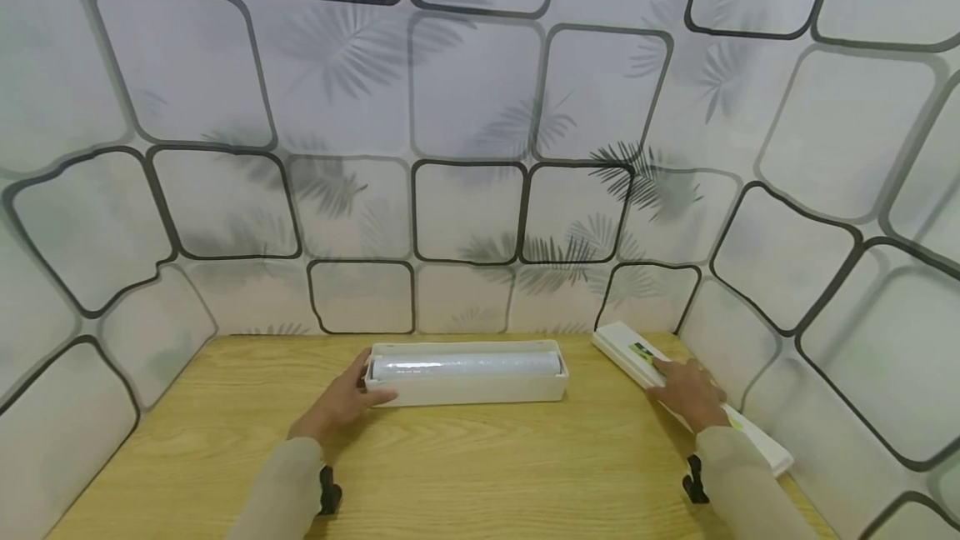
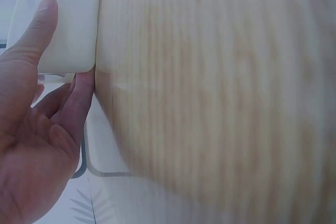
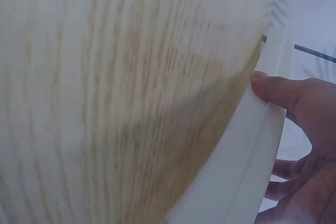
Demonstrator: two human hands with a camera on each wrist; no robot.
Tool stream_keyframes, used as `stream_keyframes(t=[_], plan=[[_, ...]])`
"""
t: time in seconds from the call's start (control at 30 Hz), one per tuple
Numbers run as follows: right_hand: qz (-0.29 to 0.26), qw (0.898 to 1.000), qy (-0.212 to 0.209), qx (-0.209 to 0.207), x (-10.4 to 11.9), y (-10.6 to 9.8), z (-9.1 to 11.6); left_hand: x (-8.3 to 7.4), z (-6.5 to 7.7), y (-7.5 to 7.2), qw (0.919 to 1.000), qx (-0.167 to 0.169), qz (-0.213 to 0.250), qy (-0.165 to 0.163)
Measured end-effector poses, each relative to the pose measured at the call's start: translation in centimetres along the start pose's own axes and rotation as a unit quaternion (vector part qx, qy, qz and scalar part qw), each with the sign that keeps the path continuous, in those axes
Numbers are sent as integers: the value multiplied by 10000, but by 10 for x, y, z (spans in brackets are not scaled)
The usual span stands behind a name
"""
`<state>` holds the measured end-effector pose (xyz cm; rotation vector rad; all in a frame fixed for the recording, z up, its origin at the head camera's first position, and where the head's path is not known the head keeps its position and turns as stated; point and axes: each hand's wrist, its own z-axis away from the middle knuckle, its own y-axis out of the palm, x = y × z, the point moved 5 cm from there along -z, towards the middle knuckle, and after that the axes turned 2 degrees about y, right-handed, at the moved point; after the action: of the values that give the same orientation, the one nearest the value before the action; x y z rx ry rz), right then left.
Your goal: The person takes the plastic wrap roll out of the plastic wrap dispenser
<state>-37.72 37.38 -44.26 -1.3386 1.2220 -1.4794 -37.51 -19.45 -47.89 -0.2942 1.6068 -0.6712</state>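
Observation:
A long white open-topped box (image 1: 472, 392) lies crosswise on the table, holding a shiny roll of what looks like cling film (image 1: 465, 366). My left hand (image 1: 339, 398) grips the box's left end; in the left wrist view its thumb lies along one face of the box (image 2: 73, 38) and the fingers reach behind the end. Off to the right, a long white lid (image 1: 756, 438) with a green label lies slanted. My right hand (image 1: 688, 395) holds this lid around its middle, and the right wrist view shows the thumb on the lid's near edge (image 3: 236, 156), fingers on the far side.
The light wood-grain table (image 1: 465, 473) runs back to a wall (image 1: 465, 215) papered with rounded squares and leaf shadows. Side walls close in at left and right, with the lid close to the right one. Black straps show at both wrists.

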Motion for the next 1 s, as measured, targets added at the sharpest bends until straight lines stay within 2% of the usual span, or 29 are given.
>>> stream_keyframes(t=[0.5, 1.0], plan=[[-10, 9992, 288, 294, -10, 4, 2, 0, 0, 1, 10000, -23, 66, -56], [-97, 9992, 301, 262, -10, 5, 4, 0, 0, 1, 10000, -21, 84, 3]])
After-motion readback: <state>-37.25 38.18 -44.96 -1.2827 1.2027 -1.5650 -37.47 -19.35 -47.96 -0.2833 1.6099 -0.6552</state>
